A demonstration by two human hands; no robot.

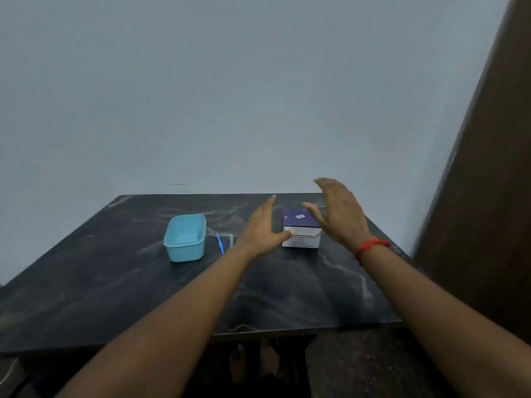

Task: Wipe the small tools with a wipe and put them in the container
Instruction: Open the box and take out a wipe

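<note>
A light blue plastic container (186, 238) stands on the dark marble-patterned table (115, 282). Just right of it lies a thin blue-handled small tool (220, 244), and a second one beside it is mostly hidden behind my left hand. A purple and white box (301, 228) sits further right. My left hand (263, 229) hovers with straight fingers at the box's left side, its thumb at the box's front corner. On the box's right, my right hand (339, 211) is raised, fingers extended, palm facing the box. Neither hand holds anything.
A plain blue-grey wall rises behind the table. A dark brown door or panel (494, 196) stands close to the table's right edge. A red thread band (370, 247) circles my right wrist. The table's front edge runs just below my forearms.
</note>
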